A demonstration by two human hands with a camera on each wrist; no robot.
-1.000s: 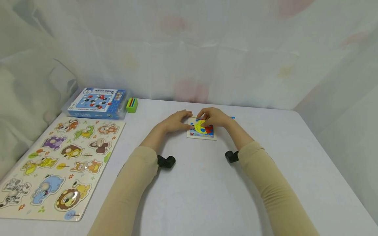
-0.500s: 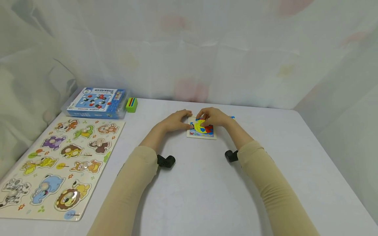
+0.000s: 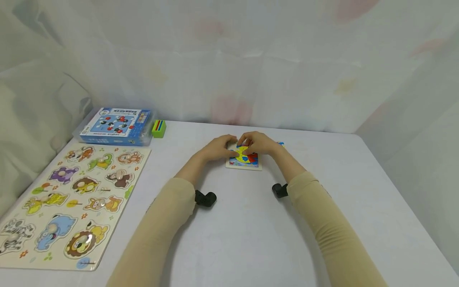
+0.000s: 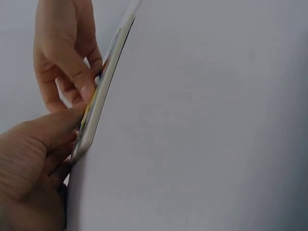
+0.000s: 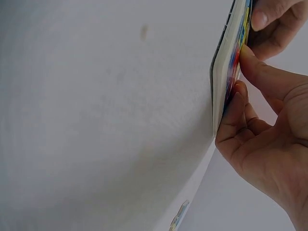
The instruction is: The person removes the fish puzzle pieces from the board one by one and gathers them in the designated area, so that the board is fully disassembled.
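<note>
A small square picture puzzle board (image 3: pixel 244 168) with a pale wooden rim lies flat at the back middle of the table. Its picture has a yellow figure (image 3: pixel 244 159) with red and blue parts. My left hand (image 3: pixel 216 148) grips the board's left side, thumb over the picture and fingers curled at the edge. From the right, my right hand (image 3: pixel 261 142) pinches at the yellow part with thumb and bent fingers. Both thumbs nearly meet on the picture in the left wrist view. The board's thick edge (image 5: pixel 219 94) shows in the right wrist view, and the hands hide much of its face.
A large animal knob-puzzle board (image 3: pixel 68 203) covers the table's left side. Behind it stand a blue boxed molecule set (image 3: pixel 114 123) and a green block (image 3: pixel 159 129) with coloured stripes. A small colourful piece (image 3: pixel 281 144) lies beyond my right wrist.
My left thumb has slid slightly to the right over the yellow part, and the left forearm has shifted a little right with it. The right hand keeps nearly the same place.
</note>
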